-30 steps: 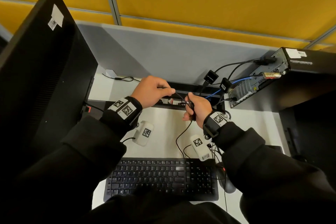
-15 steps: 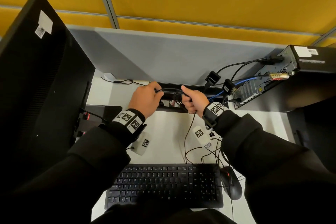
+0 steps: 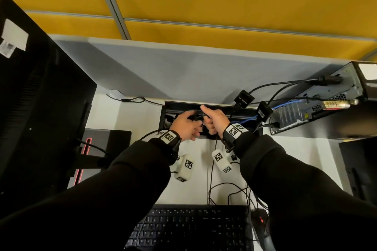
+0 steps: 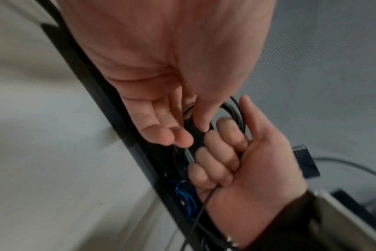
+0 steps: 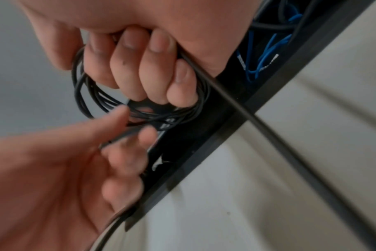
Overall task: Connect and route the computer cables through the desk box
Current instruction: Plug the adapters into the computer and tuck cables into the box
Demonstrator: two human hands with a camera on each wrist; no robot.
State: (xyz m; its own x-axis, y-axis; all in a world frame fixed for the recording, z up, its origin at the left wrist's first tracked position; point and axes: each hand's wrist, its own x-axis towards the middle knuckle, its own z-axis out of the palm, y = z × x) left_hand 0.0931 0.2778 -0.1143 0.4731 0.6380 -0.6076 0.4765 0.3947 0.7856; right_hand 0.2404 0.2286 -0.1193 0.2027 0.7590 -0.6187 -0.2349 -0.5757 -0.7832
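Note:
A black recessed desk box (image 3: 163, 117) runs along the back of the white desk. My right hand (image 3: 213, 121) is over its opening, fingers curled round a coil of thin black cable (image 5: 79, 95), thumb sticking up. One strand of that cable (image 3: 213, 161) trails from the fist back over the desk. My left hand (image 3: 186, 125) meets it from the left and pinches a strand of the coil between thumb and forefinger (image 5: 110, 122). Both hands show in the left wrist view, with the coil's loop (image 4: 236, 110) above the right fist (image 4: 223, 152). Blue cables (image 5: 266, 49) lie inside the box.
A large black monitor (image 3: 40, 108) stands at the left. A small computer (image 3: 318, 106) with cables plugged into its back sits at the right, with two black adapters (image 3: 243, 98) beside the box. A keyboard (image 3: 189, 228) and mouse (image 3: 260, 218) lie near me among loose cables.
Both hands have moved forward from the desk in front of the box to over its opening, carrying the coil. My head has come closer and lower.

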